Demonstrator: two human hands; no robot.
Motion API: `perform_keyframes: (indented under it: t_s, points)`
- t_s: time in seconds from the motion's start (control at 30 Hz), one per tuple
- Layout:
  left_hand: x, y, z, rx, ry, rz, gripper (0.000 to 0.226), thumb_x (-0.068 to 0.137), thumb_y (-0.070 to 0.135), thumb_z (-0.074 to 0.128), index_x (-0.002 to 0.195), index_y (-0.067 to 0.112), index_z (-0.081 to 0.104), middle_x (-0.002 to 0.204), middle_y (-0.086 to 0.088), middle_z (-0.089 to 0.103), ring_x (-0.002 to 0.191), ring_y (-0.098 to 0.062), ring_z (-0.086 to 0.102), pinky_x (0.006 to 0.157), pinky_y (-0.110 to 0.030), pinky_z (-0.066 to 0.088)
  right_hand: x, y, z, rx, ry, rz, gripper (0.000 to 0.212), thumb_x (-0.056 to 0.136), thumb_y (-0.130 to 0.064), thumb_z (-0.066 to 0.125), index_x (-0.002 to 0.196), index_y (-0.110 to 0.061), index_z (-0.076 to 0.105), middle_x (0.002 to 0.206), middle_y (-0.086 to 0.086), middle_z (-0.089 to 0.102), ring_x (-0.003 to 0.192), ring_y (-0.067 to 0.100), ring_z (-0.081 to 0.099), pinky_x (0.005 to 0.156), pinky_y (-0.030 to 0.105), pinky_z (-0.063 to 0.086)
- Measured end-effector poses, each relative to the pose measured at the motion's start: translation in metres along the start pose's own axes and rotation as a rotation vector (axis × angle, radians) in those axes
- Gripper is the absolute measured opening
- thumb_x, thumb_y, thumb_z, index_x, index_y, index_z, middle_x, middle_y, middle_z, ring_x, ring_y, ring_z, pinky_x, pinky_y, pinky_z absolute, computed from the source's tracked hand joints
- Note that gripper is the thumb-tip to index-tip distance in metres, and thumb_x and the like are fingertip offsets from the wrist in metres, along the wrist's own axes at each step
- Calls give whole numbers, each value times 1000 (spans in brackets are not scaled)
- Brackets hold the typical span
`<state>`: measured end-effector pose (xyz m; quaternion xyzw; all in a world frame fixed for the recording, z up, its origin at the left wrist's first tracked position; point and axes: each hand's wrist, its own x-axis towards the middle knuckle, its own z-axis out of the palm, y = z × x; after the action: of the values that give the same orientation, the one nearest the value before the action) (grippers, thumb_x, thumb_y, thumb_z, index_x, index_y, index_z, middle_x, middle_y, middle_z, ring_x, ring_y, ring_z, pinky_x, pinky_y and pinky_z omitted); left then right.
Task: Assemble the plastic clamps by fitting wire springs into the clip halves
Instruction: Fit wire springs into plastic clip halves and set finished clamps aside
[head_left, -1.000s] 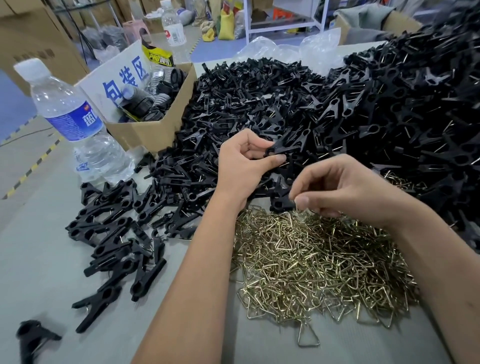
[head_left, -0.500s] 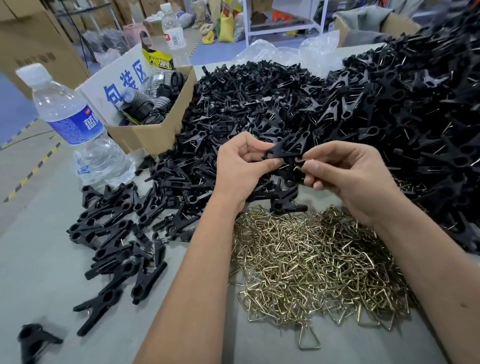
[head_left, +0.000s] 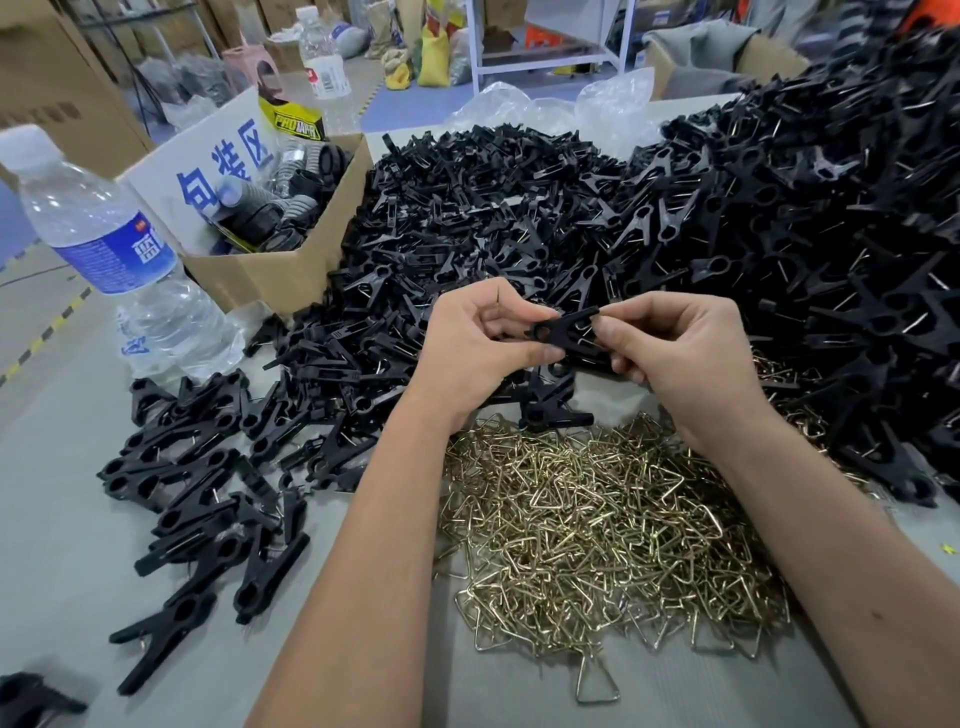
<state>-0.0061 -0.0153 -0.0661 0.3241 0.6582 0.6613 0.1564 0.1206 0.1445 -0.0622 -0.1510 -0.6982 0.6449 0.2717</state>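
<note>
Left hand (head_left: 480, 345) and right hand (head_left: 675, 348) both pinching one black clip (head_left: 563, 332), above brass springs (head_left: 597, 525) on grey table (head_left: 62, 519), clip heaps (head_left: 779, 234) behind, water bottle (head_left: 114, 254), cardboard box (head_left: 270, 270)

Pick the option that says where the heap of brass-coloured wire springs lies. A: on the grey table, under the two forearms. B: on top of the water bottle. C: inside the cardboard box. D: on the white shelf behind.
A: the heap of brass-coloured wire springs lies spread on the grey table, near the person, below the hands' forearms.
</note>
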Motion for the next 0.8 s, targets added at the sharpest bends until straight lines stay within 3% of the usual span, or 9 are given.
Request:
perform_keyframes:
  t_s: [0.17, 0.4, 0.53, 0.6, 0.7, 0.8]
  points:
    - [-1, 2, 0, 26, -8, -15, 34, 65, -12, 90, 87, 4, 69, 94, -8, 80, 86, -22, 75, 78, -35, 62, -2, 2, 1, -26, 15, -37, 12, 84, -9, 85, 82, -20, 81, 71, 9, 75, 55, 14, 65, 50, 19, 51]
    - [-1, 4, 3, 87, -22, -23, 35, 62, -9, 93, 83, 11, 73, 91, -11, 79, 84, -27, 72, 84, -46, 63, -3, 3, 1, -34, 29, -26, 12, 83, -11, 86, 79, -18, 78, 67, 8, 73, 54, 14, 64, 47, 20, 49]
    - [-2, 4, 2, 52, -46, -1, 34, 61, -5, 94, 86, 7, 75, 89, -13, 78, 80, -22, 70, 79, -38, 63, -4, -2, 2, 199, 13, 109, 23, 76, -12, 88, 88, -9, 69, 68, 6, 70, 51, 12, 60, 42, 18, 45]
    - [-3, 4, 2, 0, -56, 12, 36, 59, 0, 95, 89, 4, 74, 87, -13, 78, 80, -25, 70, 77, -39, 62, -3, -3, -2, 342, -74, 246, 31, 69, -23, 88, 90, -11, 69, 72, 5, 67, 53, 12, 55, 41, 16, 42]
    - [-4, 6, 5, -50, -69, 39, 36, 57, 8, 94, 87, 8, 74, 91, -19, 77, 84, -29, 70, 80, -44, 61, -4, -5, -4, 413, -350, 377, 35, 75, -40, 80, 101, -18, 76, 77, 4, 64, 57, 11, 54, 40, 14, 42]
    - [-6, 8, 7, -100, -94, 44, 33, 57, 6, 93, 83, 15, 74, 92, -21, 73, 87, -29, 67, 82, -42, 61, -3, -4, -9, 521, -488, 433, 39, 84, -39, 71, 120, -24, 78, 78, 4, 67, 58, 7, 63, 43, 11, 50]
